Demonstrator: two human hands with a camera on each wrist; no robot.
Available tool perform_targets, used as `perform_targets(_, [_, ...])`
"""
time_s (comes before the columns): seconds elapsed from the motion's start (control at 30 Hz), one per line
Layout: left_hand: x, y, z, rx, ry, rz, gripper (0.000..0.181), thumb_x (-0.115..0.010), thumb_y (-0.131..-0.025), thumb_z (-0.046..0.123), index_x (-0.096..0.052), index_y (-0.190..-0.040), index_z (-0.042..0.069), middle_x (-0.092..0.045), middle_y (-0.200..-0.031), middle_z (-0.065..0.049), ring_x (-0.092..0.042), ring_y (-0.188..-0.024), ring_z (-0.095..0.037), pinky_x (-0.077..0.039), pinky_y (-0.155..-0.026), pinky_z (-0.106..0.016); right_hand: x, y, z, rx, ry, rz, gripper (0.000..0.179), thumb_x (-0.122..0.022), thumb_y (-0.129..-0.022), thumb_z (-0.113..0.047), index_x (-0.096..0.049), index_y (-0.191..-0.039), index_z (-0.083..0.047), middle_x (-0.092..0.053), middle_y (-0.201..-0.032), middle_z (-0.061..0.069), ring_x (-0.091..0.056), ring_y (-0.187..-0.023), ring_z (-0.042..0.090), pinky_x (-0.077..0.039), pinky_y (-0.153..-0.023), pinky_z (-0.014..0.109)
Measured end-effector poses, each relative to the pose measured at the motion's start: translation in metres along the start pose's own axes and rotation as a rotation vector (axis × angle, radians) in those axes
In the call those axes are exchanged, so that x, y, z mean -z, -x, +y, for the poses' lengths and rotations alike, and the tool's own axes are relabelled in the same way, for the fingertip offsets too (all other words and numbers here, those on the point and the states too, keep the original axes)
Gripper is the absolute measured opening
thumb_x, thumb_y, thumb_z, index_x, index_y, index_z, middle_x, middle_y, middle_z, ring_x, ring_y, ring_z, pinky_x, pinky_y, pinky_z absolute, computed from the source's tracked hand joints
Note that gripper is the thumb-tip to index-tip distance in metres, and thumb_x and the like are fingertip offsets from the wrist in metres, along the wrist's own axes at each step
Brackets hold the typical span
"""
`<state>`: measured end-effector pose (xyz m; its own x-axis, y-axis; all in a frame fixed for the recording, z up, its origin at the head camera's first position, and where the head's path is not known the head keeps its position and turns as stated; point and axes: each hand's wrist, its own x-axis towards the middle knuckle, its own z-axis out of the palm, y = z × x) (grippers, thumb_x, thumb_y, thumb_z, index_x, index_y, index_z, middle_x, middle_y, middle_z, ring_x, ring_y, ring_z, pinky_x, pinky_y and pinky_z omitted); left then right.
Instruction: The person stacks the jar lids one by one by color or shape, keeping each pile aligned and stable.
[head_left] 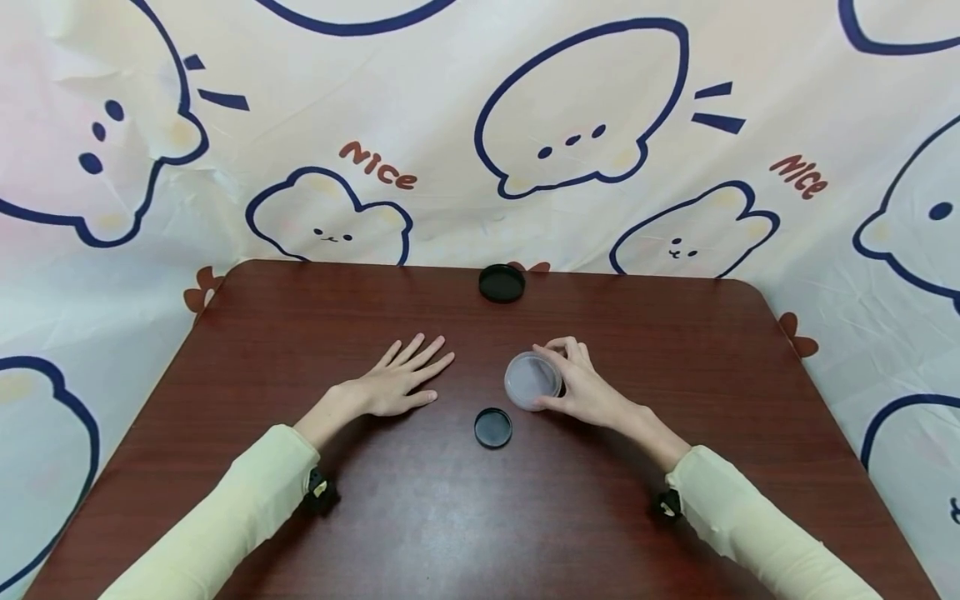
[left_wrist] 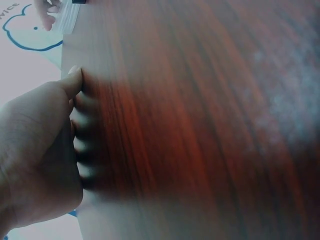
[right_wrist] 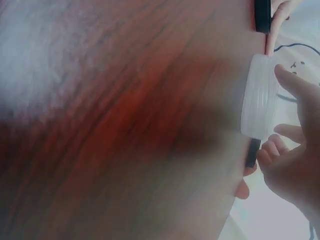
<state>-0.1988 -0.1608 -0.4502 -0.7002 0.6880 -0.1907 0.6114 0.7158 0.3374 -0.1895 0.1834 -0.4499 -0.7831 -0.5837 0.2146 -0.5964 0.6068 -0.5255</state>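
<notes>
- The clear round container [head_left: 531,379] sits on the counter [head_left: 360,308], right of its middle line, between the two hands and within the right hand's reach.
- Seen from above it is a circle, so no long axis shows there; edge-on in the right wrist view it is low and broad, its flat faces seemingly level with the counter.
- The right hand [head_left: 585,385] holds it from the right: thumb at the near side of the rim, forefinger at the far side, the fingers curved about it. The container thus lies to the left of that palm.
- The left hand [head_left: 392,388] is farther off, to the container's left, palm down on the counter with fingers spread wide and holding nothing.
- Just beside the container, nearer the person and slightly left, lies a small dark round dish [head_left: 492,428], apart from both hands.
- A larger black round piece [head_left: 502,284] lies well beyond, by the counter's far edge.
- Behind hangs a pale printed cloth [head_left: 435,100].
</notes>
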Motion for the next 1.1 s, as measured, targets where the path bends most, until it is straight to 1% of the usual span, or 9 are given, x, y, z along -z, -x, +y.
perform_targets(0.1, [0.0,0.0,0.0,0.0,-0.007,-0.003,0.062,-0.043,-0.103,0.038,-0.017,-0.156,0.018,0.0,-0.162,-0.011,0.005,-0.145,-0.038,0.001,-0.111,-0.059,0.007,-0.003,0.008,0.002,-0.065,0.015,0.076,-0.083,-0.077,-0.02,-0.047,-0.14,0.003,-0.039,-0.132,0.016,-0.038,-0.114,0.031,-0.041,-0.091,0.046])
perform_targets(0.23, [0.001,-0.002,-0.001,-0.005,-0.006,0.002,0.062,-0.042,-0.103,0.038,-0.017,-0.156,0.018,0.0,-0.162,-0.01,0.004,-0.145,-0.037,0.001,-0.111,-0.059,0.017,-0.018,0.027,0.001,-0.213,0.039,0.071,-0.081,-0.079,-0.015,-0.047,-0.14,0.001,-0.044,-0.136,0.012,-0.046,-0.119,0.032,-0.042,-0.096,0.047])
perform_targets(0.4, [0.0,-0.002,-0.002,-0.02,0.007,0.022,0.062,-0.043,-0.103,0.037,-0.019,-0.156,0.016,-0.003,-0.161,-0.012,0.003,-0.145,-0.039,0.0,-0.11,-0.06,0.023,-0.052,0.053,-0.069,-0.343,0.032,0.07,-0.078,-0.083,-0.012,-0.043,-0.142,0.004,-0.043,-0.138,0.016,-0.045,-0.125,0.036,-0.037,-0.104,0.047])
perform_targets(0.53, [-0.002,-0.001,-0.003,-0.02,-0.005,0.021,0.062,-0.044,-0.103,0.037,-0.019,-0.156,0.016,-0.002,-0.161,-0.012,0.003,-0.145,-0.039,0.0,-0.11,-0.06,0.021,-0.084,0.07,-0.157,-0.38,-0.005,0.072,-0.075,-0.085,-0.014,-0.037,-0.144,0.005,-0.038,-0.142,0.019,-0.04,-0.131,0.035,-0.032,-0.108,0.042])
perform_targets(0.67, [-0.003,0.0,-0.001,-0.025,-0.001,0.023,0.062,-0.044,-0.103,0.036,-0.019,-0.156,0.016,-0.002,-0.161,-0.012,0.004,-0.145,-0.039,0.0,-0.11,-0.061,0.016,-0.111,0.081,-0.209,-0.371,0.008,0.074,-0.076,-0.085,-0.014,-0.037,-0.145,0.005,-0.037,-0.143,0.021,-0.039,-0.132,0.034,-0.033,-0.108,0.041])
perform_targets(0.77, [-0.005,0.002,0.0,-0.028,0.009,0.03,0.062,-0.042,-0.103,0.038,-0.019,-0.156,0.016,-0.002,-0.161,-0.012,0.004,-0.145,-0.04,0.0,-0.11,-0.061,0.009,-0.13,0.085,-0.217,-0.347,0.035,0.074,-0.077,-0.084,-0.014,-0.039,-0.144,0.004,-0.039,-0.14,0.021,-0.04,-0.13,0.034,-0.034,-0.107,0.042])
perform_targets(0.83, [-0.006,0.003,0.0,-0.027,0.012,0.028,0.061,-0.042,-0.103,0.038,-0.019,-0.156,0.016,-0.002,-0.161,-0.013,0.004,-0.145,-0.04,-0.001,-0.11,-0.061,0.004,-0.14,0.088,-0.219,-0.32,0.031,0.075,-0.078,-0.083,-0.016,-0.039,-0.144,0.003,-0.038,-0.141,0.021,-0.04,-0.129,0.034,-0.034,-0.106,0.041])
perform_targets(1.0, [-0.006,0.003,-0.001,-0.026,0.016,0.014,0.062,-0.043,-0.103,0.036,-0.019,-0.156,0.014,-0.002,-0.161,-0.014,0.003,-0.144,-0.041,-0.001,-0.109,-0.062,-0.004,-0.156,0.091,-0.218,-0.266,-0.018,0.079,-0.078,-0.083,-0.023,-0.037,-0.146,0.001,-0.033,-0.144,0.02,-0.038,-0.13,0.033,-0.034,-0.106,0.04])
perform_targets(1.1, [-0.004,-0.001,-0.003,-0.042,0.019,0.019,0.062,-0.043,-0.103,0.037,-0.019,-0.156,0.014,-0.002,-0.161,-0.014,0.004,-0.144,-0.041,0.0,-0.109,-0.062,-0.002,-0.161,0.094,-0.222,-0.219,-0.011,0.078,-0.079,-0.082,-0.024,-0.039,-0.145,0.001,-0.035,-0.142,0.021,-0.039,-0.128,0.034,-0.035,-0.105,0.041])
